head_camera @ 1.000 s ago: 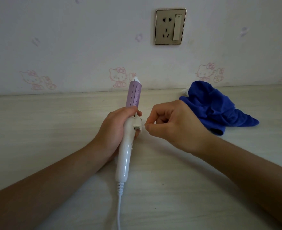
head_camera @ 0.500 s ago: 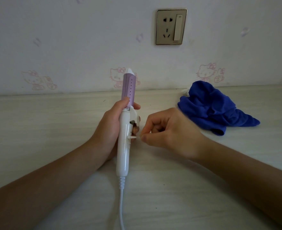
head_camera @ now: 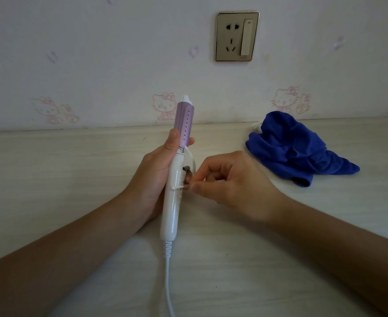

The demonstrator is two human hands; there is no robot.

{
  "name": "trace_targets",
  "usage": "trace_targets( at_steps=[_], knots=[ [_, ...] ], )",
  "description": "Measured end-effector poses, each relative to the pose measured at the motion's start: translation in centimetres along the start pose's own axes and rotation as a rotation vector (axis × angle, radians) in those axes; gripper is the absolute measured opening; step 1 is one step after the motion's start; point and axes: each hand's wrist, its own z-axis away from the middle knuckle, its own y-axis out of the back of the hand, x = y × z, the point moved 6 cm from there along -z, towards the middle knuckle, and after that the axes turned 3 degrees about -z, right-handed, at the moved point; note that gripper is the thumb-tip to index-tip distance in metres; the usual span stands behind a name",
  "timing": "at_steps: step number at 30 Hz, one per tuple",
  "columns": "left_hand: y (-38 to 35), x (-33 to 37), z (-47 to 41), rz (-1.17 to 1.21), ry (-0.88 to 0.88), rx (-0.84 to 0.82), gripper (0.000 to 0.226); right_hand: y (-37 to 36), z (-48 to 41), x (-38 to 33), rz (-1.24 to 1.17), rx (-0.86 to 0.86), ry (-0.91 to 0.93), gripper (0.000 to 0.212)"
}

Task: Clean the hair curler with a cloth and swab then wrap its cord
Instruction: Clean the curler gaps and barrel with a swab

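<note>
The left hand [head_camera: 156, 177] grips an upright white plastic hair curler with a lilac barrel [head_camera: 177, 179]. The right hand [head_camera: 231, 186] pinches a thin white cotton swab [head_camera: 178, 186], tip touching its handle. A crumpled blue cloth [head_camera: 295, 154] lies well apart.

I have a single view, from the camera worn on the person's head. It looks forward and down along both forearms, which enter at the bottom corners and converge near the middle of the frame, where the left hand [head_camera: 153, 179] and right hand [head_camera: 234, 186] lie close to the lens. The wide angle takes in the worktop [head_camera: 51, 179] from the frame's lower edge back to the wall [head_camera: 97, 65], which faces me almost squarely and fills the upper part. The wall socket [head_camera: 237, 36] sits near the top, right of centre. The worktop's back edge runs slightly higher at the right.
</note>
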Motion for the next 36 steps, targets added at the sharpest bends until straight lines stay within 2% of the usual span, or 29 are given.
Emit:
trace_targets(
  at_steps=[3, 7, 11, 16, 19, 24, 27, 31, 36],
  knots=[
    [0.2, 0.0, 0.0, -0.044, -0.004, 0.030, 0.065, 0.6, -0.1, 0.0, -0.022, 0.076, 0.005, 0.011],
    [0.1, -0.3, 0.0, -0.056, 0.009, 0.033, 0.066, 0.4, 0.1, -0.2, 0.000, 0.054, 0.007, 0.011],
    [-0.1, -0.1, -0.1, -0.101, -0.012, 0.023, 0.064, 1.5, -0.1, 0.1, 0.017, 0.188, 0.009, 0.013],
    [-0.1, -0.5, -0.2, -0.089, -0.009, -0.031, 0.061, 2.3, -0.3, 0.6, 0.032, 0.250, -0.006, 0.020],
    [-0.5, -0.7, -0.3, -0.044, 0.004, -0.111, 0.047, 2.5, -0.3, 0.6, 0.032, 0.233, -0.006, 0.021],
    [-0.4, -0.6, -0.3, 0.077, 0.105, -0.265, 0.050, 3.3, -0.5, 0.7, -0.024, 0.303, 0.005, 0.022],
    [-0.5, -0.5, -0.5, 0.109, 0.117, -0.271, 0.050, 2.4, -0.3, 0.5, -0.014, 0.228, 0.012, 0.016],
    [-0.3, -0.2, -0.7, 0.143, 0.112, -0.291, 0.043, 2.8, -0.5, 0.5, -0.028, 0.285, 0.016, 0.017],
    [-0.3, -0.6, -0.6, 0.187, 0.177, -0.331, 0.040, 2.3, -0.5, 0.4, -0.039, 0.246, 0.042, 0.016]
  ],
)
